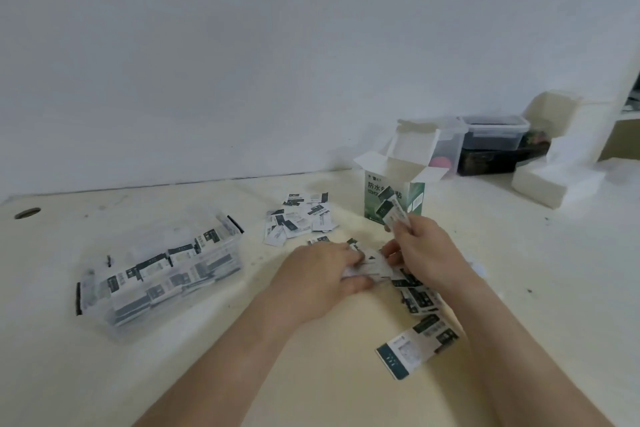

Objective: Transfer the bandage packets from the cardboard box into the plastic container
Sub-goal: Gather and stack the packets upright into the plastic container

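Cream-coloured surface (207, 357) carries everything. At the left, the clear plastic container (239, 229) is already partly filled with bandage packets (180, 250). The green-and-white cardboard box (374, 199) stands open further back, at the right. The left hand (318, 274) curls its fingers over a bunch of packets on the surface, while the right hand (426, 250) pinches a few upright. Others lie scattered nearby. They look light, thin and slick, so squeezing a stack across its flat faces should hold best.

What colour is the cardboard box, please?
The cardboard box is green with white flaps, head view.
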Available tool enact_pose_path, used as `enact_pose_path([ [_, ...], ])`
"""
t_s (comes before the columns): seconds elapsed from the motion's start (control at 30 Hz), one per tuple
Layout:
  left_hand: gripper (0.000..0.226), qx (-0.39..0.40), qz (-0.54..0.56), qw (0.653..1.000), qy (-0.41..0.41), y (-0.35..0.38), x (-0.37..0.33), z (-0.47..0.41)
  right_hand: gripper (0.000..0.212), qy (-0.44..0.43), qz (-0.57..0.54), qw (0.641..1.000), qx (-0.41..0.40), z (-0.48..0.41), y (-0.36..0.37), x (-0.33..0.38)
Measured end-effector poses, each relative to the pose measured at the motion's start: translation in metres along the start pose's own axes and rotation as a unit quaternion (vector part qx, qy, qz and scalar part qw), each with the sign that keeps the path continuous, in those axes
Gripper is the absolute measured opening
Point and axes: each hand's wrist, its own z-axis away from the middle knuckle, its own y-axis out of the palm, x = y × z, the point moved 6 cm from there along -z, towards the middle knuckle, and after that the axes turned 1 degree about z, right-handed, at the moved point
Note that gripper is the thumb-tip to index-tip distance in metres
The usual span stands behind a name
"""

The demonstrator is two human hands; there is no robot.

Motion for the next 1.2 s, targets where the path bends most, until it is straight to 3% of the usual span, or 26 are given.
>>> enact_pose_path([
  [0.2,0.044,-0.04,-0.145,0.988,0.046,-0.017,-0.002,0.03,0.024,-0.024,-0.027,0.998,0.056,0.013,0.018,0.014],
  [0.33,0.018,-0.041,-0.188,0.979,0.074,-0.014,-0.009,0.038,0.024,-0.03,-0.051,0.996,0.07,0.018,0.027,0.02],
  [0.37,0.024,-0.064,-0.179,0.98,0.06,-0.015,-0.006,0.039,0.024,-0.028,-0.074,0.994,0.072,0.02,0.029,0.022],
  [0.5,0.01,-0.213,-0.015,0.976,-0.045,-0.038,0.012,0.048,0.025,0.001,-0.172,0.983,0.065,0.023,0.033,0.02],
  [0.57,0.008,-0.245,0.065,0.962,-0.101,-0.047,0.023,0.054,0.025,0.035,-0.239,0.968,0.074,0.023,0.037,0.017],
  [0.73,0.018,-0.134,0.284,0.931,-0.184,-0.041,0.037,0.057,0.025,0.09,-0.357,0.923,0.113,0.026,0.05,0.015],
  [0.8,0.015,-0.171,0.38,0.888,-0.195,-0.046,0.046,0.058,0.026,0.103,-0.393,0.905,0.128,0.028,0.053,0.017],
  [0.9,0.008,-0.233,0.564,0.767,-0.198,-0.049,0.053,0.061,0.029,0.117,-0.41,0.891,0.159,0.035,0.061,0.02],
  [0.93,0.009,-0.224,0.603,0.741,-0.194,-0.047,0.049,0.06,0.029,0.119,-0.41,0.886,0.179,0.038,0.066,0.023],
  [0.97,0.011,-0.21,0.614,0.736,-0.192,-0.045,0.043,0.058,0.03,0.12,-0.409,0.882,0.204,0.042,0.071,0.025],
  [1.07,0.025,-0.208,0.538,0.79,-0.206,-0.04,0.038,0.054,0.038,0.113,-0.388,0.873,0.273,0.052,0.086,0.032],
  [1.2,0.065,-0.237,0.375,0.87,-0.213,-0.045,0.04,0.057,0.037,0.089,-0.335,0.898,0.272,0.053,0.085,0.033],
])
